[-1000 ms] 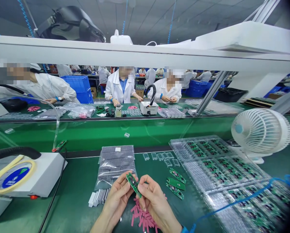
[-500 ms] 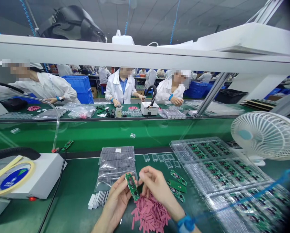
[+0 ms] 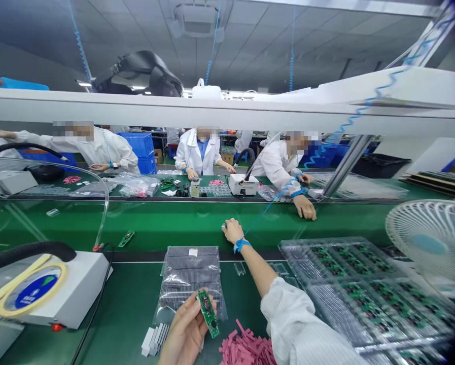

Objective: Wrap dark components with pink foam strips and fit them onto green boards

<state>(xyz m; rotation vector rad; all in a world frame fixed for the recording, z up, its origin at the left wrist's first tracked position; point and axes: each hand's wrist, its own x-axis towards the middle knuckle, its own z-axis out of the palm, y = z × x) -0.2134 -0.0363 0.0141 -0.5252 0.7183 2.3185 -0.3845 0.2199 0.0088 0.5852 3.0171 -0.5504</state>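
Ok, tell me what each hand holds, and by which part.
Left hand: board, thumb at its long edge, fingers behind. Right hand: small piece at the fingertips; can't tell if gripped.

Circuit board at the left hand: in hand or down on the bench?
In hand. The left hand grips the circuit board, with the thumb at its image-left edge and its component side facing the camera.

A white shelf (image 3: 227, 116) spans the scene. Black headgear (image 3: 145, 66) shows above its left half, with a white container (image 3: 206, 92) just beside. Below the shelf's left part stands a white machine (image 3: 82, 289); below its right end, a white fan (image 3: 425, 243). Under the shelf's middle, a co-worker in a white coat (image 3: 189, 152) stands beyond, near stacked blue crates (image 3: 136, 147).
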